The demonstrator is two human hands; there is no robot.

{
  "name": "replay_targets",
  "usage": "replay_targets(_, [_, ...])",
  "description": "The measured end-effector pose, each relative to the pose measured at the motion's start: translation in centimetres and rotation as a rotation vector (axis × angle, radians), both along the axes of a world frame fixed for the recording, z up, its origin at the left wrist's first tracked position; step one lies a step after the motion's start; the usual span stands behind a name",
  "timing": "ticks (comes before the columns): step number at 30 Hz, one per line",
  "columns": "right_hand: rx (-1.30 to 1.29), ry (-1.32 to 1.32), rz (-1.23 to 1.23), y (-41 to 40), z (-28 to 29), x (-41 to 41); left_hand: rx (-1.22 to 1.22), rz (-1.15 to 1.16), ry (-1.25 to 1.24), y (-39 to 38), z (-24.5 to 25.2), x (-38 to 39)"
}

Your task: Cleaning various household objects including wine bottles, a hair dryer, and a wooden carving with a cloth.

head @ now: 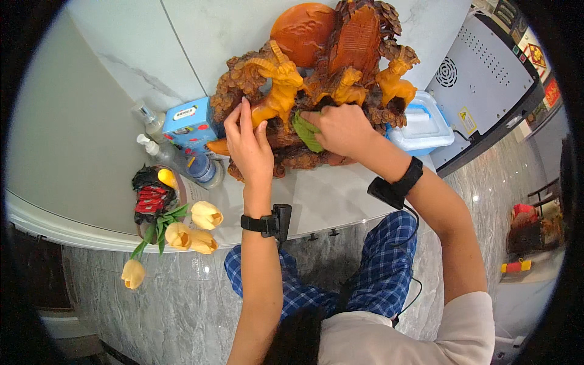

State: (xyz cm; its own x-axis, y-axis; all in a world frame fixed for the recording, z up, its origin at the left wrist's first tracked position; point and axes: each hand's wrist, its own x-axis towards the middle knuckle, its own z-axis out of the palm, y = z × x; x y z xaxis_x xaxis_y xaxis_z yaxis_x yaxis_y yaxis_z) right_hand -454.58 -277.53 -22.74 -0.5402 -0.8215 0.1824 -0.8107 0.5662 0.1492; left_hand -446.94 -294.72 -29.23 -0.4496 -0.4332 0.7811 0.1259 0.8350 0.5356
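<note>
A carved goat sculpture (315, 73) in brown and amber stands against the wall, with a large horned goat (280, 91) and smaller goats on a rough base. My left hand (250, 148) has its fingers and thumb around the large goat's hindquarters. A crumpled green cloth (306, 131) is pinched in my right hand (343, 130), pressed against the base between the large goat and a small one (350, 89). The fingers of that hand partly cover the cloth. Both wrists wear black straps with small devices.
Left of the sculpture are a blue box (187, 121), pump bottles (159, 150), a blue-lidded jar (200, 169) and yellow artificial tulips (205, 214). A lidded plastic container (422, 125) and a grey machine (474, 86) stand at right. The white counter's (319, 200) front edge runs before my knees.
</note>
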Motion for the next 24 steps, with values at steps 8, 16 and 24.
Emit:
replay_targets(8, [-0.199, -0.050, -0.087, -0.1, -1.5, 0.9, 0.051, 0.010, -0.003, 0.3, -0.2, -0.7])
replay_targets(16, [-0.185, -0.171, -0.131, 0.7, -0.8, 0.9, 0.035, 0.016, -0.014, 0.4, -0.1, 0.0])
replay_targets(24, [-0.214, -0.030, 0.004, -1.8, -2.0, 2.5, 0.047, 0.022, 0.030, 0.5, -0.1, -0.4])
